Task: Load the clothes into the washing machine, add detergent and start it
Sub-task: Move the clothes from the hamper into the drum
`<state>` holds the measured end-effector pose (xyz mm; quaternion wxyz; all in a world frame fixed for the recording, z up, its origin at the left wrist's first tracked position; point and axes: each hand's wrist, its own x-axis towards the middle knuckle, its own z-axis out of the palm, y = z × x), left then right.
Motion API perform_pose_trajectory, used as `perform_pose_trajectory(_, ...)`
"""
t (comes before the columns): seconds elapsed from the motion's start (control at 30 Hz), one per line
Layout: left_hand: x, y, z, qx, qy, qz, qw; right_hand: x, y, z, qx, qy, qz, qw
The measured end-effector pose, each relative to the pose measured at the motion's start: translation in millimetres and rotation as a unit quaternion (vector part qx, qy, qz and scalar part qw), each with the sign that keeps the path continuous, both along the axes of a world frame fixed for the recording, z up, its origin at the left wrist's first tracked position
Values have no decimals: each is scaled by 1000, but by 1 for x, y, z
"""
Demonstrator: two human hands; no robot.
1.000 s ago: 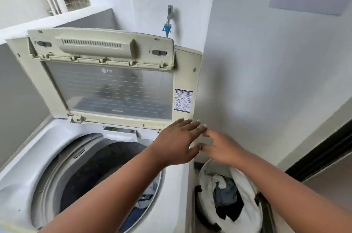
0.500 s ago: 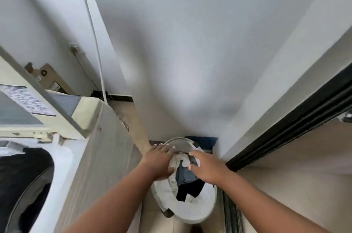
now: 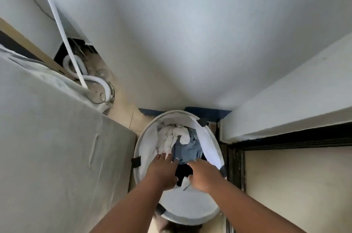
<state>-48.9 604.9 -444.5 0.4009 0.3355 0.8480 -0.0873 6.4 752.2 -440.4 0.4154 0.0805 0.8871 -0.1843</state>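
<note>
Clothes (image 3: pixel 178 142) heaped in a round white laundry basket (image 3: pixel 190 209) on the floor, wedged between the washing machine's side panel (image 3: pixel 62 147) and the dark door frame (image 3: pixel 235 164). Crumpled white fabric (image 3: pixel 168 137) on the far left of the heap, soft grey-blue cloth (image 3: pixel 187 149) at the middle, something black (image 3: pixel 183 172) nearer and lower. Left hand (image 3: pixel 162 172) reaching in over the near rim, fingers spread and uncurled, tips touching the white and grey-blue cloth, nothing gripped. Right hand (image 3: pixel 204 176) just beside it, fingers loose and slightly bent over the black piece, thumb near a white scrap; no clear grasp there either.

Basket walls smooth and pale, a fabric liner folded over the rim, black tabs (image 3: pixel 136 162) at the sides. Little spare room around it: left rim just beside the machine panel, right rim nearly against the frame, far rim close to the white wall (image 3: pixel 190 42) and a dark blue strip (image 3: pixel 207 112) at its foot. Open room mainly straight above the basket mouth.

Machine panel flat, matt grey, faintly streaked. Behind it, a narrow strip of beige tiled floor (image 3: pixel 123 107), coiled white hoses (image 3: pixel 99 82) and a straight white pipe (image 3: pixel 64 34) running up the wall.
</note>
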Motion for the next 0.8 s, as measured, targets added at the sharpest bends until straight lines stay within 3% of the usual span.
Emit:
perform_pose_trajectory(0.2, -16, -2, -106, -80, 42, -13, 996, -31, -22, -103, 47, 17, 73, 996)
perform_pose_trajectory(0.4, -11, 3, -190, -96, 30, 3, 995, -67, -26, -174, 88, 28, 133, 987)
perform_pose_trajectory(0.6, -4, -5, -230, -94, 6, 80, 992, -108, -22, -232, 157, 23, 127, 979)
perform_pose_trajectory(0.7, -1, -8, -237, -102, 9, 81, 991, -115, -17, -244, 144, -5, 86, 986)
perform_pose_trajectory(0.8, 5, -11, -236, -72, 37, 103, 991, -107, -15, -237, 115, 101, 38, 988)
